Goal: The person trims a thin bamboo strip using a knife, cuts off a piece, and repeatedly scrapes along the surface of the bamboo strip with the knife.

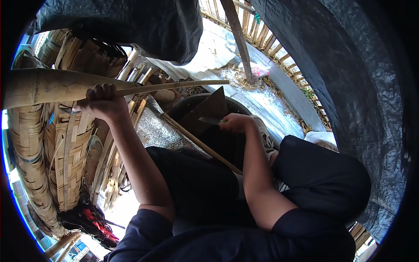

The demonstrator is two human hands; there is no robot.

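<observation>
My left hand [104, 103] is closed around a long bamboo strip [174, 85], which reaches out to the right above a dark round tub [244, 104]. In my right hand [236, 123], the fingers wrap a knife [210, 120] with a bit of green at its handle. The blade points left, below the strip and apart from it. A flat dark board [207, 109] leans inside the tub. Another thin bamboo stick [198, 143] lies slanted between my forearms, its lower end near my lap.
Woven bamboo baskets [72, 161] and a thick bamboo pole [43, 87] crowd the left side. Dark tarpaulin hangs overhead [118, 26] and at right [349, 78]. A wooden post [239, 43] stands beyond the tub, near a slatted bamboo fence [266, 37].
</observation>
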